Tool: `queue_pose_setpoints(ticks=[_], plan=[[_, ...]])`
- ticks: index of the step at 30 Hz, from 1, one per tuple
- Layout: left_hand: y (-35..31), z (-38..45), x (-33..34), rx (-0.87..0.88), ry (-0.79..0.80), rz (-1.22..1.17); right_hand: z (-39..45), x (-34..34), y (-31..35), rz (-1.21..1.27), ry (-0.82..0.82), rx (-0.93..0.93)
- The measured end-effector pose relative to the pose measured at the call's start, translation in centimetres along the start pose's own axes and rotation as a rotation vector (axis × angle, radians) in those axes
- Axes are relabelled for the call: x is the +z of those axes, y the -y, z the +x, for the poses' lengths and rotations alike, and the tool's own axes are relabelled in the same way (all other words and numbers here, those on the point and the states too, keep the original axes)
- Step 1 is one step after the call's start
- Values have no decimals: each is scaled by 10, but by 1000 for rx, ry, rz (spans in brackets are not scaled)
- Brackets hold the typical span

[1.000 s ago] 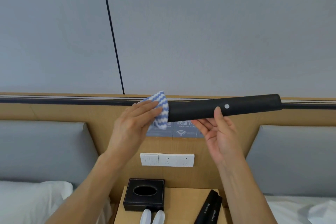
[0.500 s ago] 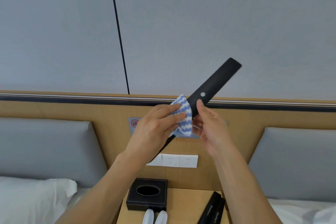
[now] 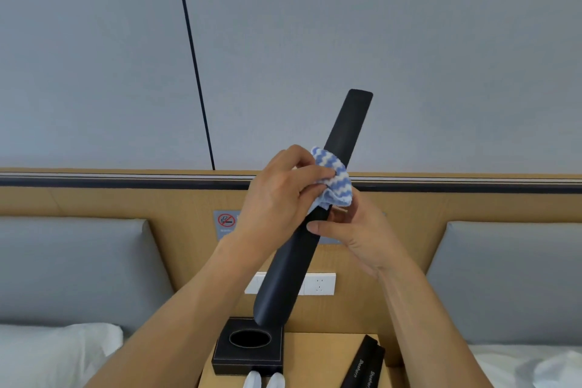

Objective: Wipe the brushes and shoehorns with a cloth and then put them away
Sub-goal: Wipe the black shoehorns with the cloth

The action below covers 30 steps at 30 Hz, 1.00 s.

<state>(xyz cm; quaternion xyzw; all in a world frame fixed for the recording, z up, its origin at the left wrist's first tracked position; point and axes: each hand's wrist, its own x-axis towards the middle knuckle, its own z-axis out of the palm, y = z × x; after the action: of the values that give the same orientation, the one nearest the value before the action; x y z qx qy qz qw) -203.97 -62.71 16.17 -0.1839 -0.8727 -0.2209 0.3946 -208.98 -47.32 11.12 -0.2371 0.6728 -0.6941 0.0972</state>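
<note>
Grey wall panels and a wooden headboard fill the view behind your hands, and everything below is placed against that headboard. You hold the shoehorn up in front of it, tilted, its narrow end rising past the top rail and its broad end hanging just above the tissue box on the nightstand. That lift likely keeps both faces free for wiping. Your right hand steadies it from the right, thumb laid across the front near the middle and fingers curled behind, a closed but light pinch. Your left hand is closed on the cloth, which is bunched round the shoehorn just above the right thumb; the fingertips press the cloth on from the left. Above the cloth the shoehorn is bare. A black sleeve marked Shoehorn lies on the nightstand, right of the box, probably where it goes afterwards.
</note>
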Motion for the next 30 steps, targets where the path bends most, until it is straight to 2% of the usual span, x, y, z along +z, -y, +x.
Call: queue_pose_setpoints(ticks=[5, 12, 17, 22, 25, 30], plan=[[-4, 18, -5, 13, -32, 6, -4, -5, 2, 7, 41, -20], [4, 68, -25, -53, -123, 31, -12, 2, 6, -140, 195, -18], [4, 93, -36, -41, -183, 50, -11, 4, 10, -180, 201, -18], [-5, 81, -24, -10, -231, 69, -8, 0, 12, -166, 205, -40], [-7, 66, -13, 5, -168, 70, -7, -5, 11, -117, 203, -54], [-7, 30, 5, 49, 42, 20, -6, -18, 6, 47, 109, -28]])
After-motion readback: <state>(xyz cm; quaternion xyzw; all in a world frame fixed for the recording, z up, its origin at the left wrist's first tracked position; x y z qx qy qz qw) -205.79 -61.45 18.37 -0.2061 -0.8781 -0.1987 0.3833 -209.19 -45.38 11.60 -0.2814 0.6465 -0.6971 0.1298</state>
